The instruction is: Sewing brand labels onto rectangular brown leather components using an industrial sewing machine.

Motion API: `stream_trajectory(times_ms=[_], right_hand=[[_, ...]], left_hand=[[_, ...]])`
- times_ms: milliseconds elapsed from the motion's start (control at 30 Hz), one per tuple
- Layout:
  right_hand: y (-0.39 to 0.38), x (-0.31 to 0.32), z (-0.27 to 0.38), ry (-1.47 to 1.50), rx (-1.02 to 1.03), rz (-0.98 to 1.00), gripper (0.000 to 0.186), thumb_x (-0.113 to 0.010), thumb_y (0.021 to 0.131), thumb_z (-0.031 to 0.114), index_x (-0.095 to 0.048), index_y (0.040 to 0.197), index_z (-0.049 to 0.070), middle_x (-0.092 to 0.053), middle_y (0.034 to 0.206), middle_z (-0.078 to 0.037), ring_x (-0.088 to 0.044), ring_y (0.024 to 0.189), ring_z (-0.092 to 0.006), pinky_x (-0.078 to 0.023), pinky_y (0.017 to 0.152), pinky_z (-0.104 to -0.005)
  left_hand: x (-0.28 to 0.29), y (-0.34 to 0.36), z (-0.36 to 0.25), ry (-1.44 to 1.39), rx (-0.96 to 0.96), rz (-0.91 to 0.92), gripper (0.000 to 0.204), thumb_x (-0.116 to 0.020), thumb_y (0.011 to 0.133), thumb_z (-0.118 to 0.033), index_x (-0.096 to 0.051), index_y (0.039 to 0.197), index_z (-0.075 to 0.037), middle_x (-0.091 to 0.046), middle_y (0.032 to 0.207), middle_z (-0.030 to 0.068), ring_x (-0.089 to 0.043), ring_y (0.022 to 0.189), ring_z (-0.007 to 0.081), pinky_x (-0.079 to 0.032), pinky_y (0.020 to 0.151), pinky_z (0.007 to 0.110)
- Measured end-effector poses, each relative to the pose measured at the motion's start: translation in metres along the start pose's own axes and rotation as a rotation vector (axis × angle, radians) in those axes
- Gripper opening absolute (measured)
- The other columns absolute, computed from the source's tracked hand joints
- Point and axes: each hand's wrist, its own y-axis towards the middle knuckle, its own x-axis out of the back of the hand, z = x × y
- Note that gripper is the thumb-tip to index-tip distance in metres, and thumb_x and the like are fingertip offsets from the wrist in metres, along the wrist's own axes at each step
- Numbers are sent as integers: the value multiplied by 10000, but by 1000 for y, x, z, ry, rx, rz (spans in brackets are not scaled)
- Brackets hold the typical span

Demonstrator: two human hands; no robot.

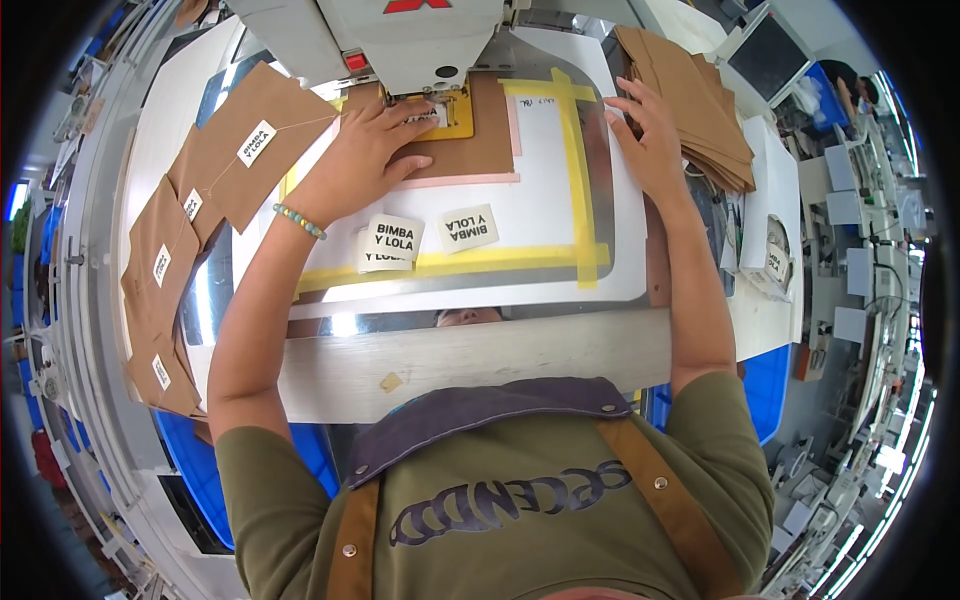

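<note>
My left hand (383, 148) lies with stretched fingers on a brown fabric piece (490, 152), its fingertips beside a small yellow frame (460, 124) under the sewing machine head (410, 40). A white label shows partly inside that frame; the fingers cover some of it. To the right, my right hand (645, 140) has its fingers spread, by the right edge of the white template board (545, 205), and nothing shows in its grasp. Loose white labels with black print lie on the board: a small overlapping pile (393, 240) and a single one (468, 228).
Brown pieces with sewn labels (255, 175) overlap along the left side. A stack of brown pieces (690, 110) sits at the back right, near a white box (770, 205) holding labels. Yellow tape (580, 190) borders the board. Blue bins (765, 390) flank me below the table.
</note>
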Motion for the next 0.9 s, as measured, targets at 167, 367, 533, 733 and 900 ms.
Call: stream_trajectory(times_ms=[167, 367, 533, 733, 900], right_hand=[[0, -2, 1, -10, 25, 9, 244, -738, 1025, 236, -808, 1212, 95, -659, 1520, -123, -494, 1512, -370, -391, 1241, -486], [-3, -3, -1, -4, 35, 6, 239, -732, 1021, 220, -812, 1206, 92, -666, 1512, -121, -496, 1511, -366, -393, 1241, -485], [1, 0, 11, -4, 8, 10, 236, -730, 1025, 226, -813, 1204, 97, -681, 1492, -109, -518, 1495, -353, -403, 1235, -480], [-5, 25, 77, 128, 116, 156, 235, -709, 1045, 228, -808, 1214, 98, -710, 1452, -75, -584, 1419, -310, -447, 1188, -449], [0, 21, 110, 68, 234, 358, 263, -715, 1042, 253, -801, 1219, 78, -742, 1398, -49, -645, 1299, -310, -499, 1113, -438]], left_hand=[[-3, 9, 12, 13, -1, -7, 433, -736, 1032, -297, -729, 1428, -121, -620, 1540, 126, -502, 1398, 376, -406, 1223, 481], [-4, 10, 32, -120, 55, -55, 410, -753, 1019, -265, -742, 1391, -94, -638, 1449, 174, -558, 1365, 379, -416, 1214, 469], [-1, -5, 40, -106, 74, -197, 500, -796, 980, -220, -687, 1439, -56, -607, 1477, 163, -539, 1414, 393, -445, 1200, 460], [21, -31, 56, -277, 241, -34, 670, -865, 880, -170, -650, 1503, -47, -540, 1643, 93, -471, 1547, 304, -368, 1301, 447], [25, -33, 71, -264, 195, 20, 670, -865, 878, -179, -666, 1510, -85, -551, 1639, 72, -467, 1548, 306, -373, 1300, 445]])
